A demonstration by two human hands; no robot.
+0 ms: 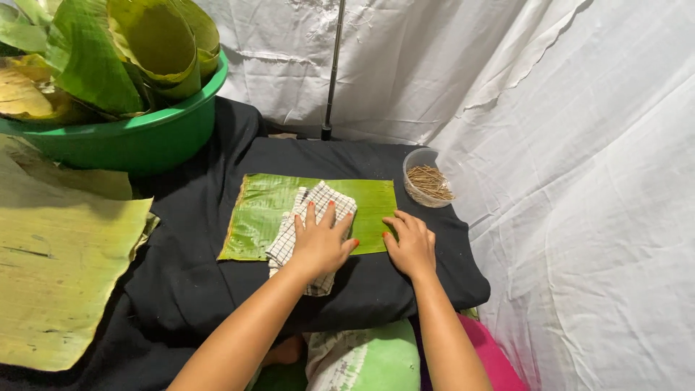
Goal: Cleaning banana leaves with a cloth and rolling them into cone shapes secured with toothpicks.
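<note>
A rectangular piece of green banana leaf (260,213) lies flat on a black cloth. My left hand (320,242) presses a white checked cloth (318,199) down on the leaf's middle, fingers spread. My right hand (413,245) rests flat at the leaf's lower right corner, its fingertips holding the edge down.
A small clear bowl of thin sticks (428,179) stands just right of the leaf. A green tub (145,137) filled with rolled banana leaves sits at the back left. Large yellowed leaves (58,261) lie to the left. White fabric (579,181) hangs behind and to the right.
</note>
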